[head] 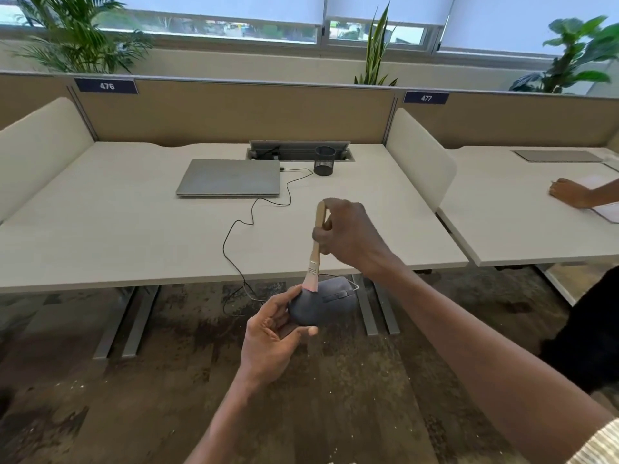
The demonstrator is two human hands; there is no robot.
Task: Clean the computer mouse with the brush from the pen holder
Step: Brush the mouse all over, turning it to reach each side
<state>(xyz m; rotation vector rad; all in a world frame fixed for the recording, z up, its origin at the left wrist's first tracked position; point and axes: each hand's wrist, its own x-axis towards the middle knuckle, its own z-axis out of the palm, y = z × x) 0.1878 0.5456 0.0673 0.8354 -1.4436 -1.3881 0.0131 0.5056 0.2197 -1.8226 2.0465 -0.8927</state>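
Left hand [268, 339] grips dark rounded mouse [321, 304]; brush [316, 249] bristles touching.

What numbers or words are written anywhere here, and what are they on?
"476" on the dark blue sign atop the tan desk divider, left.
"477" on the second dark blue sign atop the tan divider, right.
Small print on the metal band of the wooden-handled brush is too blurred to read.
The closed silver laptop shows a faint lid mark, unreadable.
No other text is visible.
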